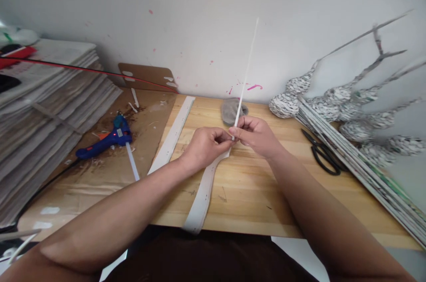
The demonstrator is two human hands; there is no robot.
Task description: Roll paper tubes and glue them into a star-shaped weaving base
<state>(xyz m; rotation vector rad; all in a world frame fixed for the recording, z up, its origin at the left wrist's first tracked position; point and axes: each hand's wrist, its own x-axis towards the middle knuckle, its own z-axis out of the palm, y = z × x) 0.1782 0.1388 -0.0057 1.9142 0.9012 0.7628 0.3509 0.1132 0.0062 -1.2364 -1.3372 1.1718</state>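
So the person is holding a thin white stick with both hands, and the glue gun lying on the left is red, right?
Not quite. The glue gun is blue, not red, as the head view shows. The rest is right: the left hand and the right hand both pinch the thin white stick, and the gun lies to the left, on the brown cardboard.

head camera looks forward and down, close over the table (253, 193), facing the wall (199, 15).
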